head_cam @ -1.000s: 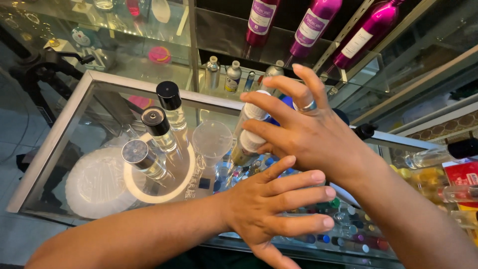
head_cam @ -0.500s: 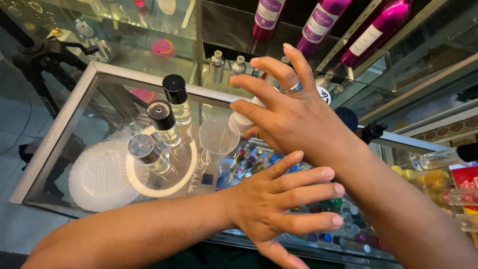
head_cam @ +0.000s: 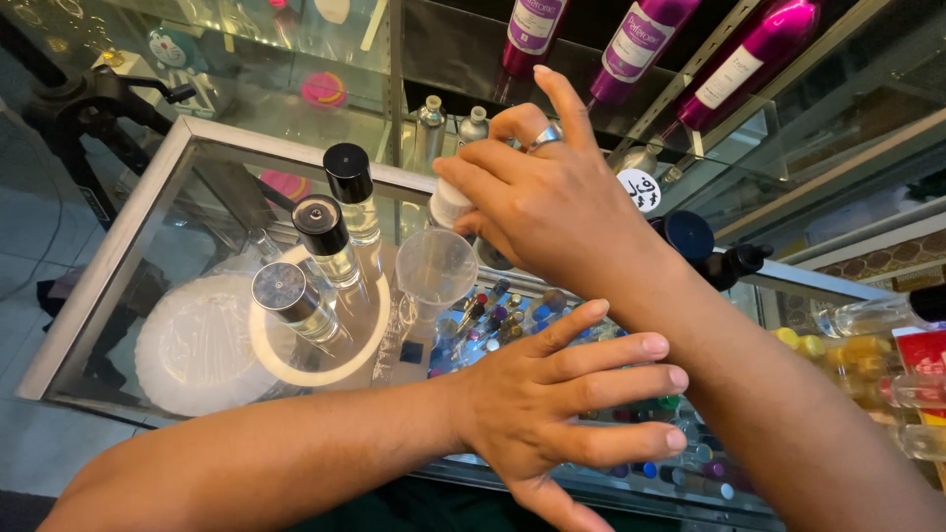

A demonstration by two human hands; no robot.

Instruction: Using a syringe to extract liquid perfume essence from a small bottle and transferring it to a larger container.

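Right hand (head_cam: 552,202) curled around small white-capped bottle (head_cam: 450,202), lifted above clear funnel (head_cam: 434,264) near glass counter's far edge (head_cam: 256,148). Left hand (head_cam: 557,404) empty, fingers spread flat, hovering over near edge. Three black-capped clear bottles (head_cam: 320,236) stand in row toward left. Three magenta bottles, white rectangular labels (head_cam: 631,44), lean on shelf beyond far edge.

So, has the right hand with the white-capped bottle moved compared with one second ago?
Yes. The right hand carried the bottle left and farther away, now above the funnel, nearer the black-capped vials.
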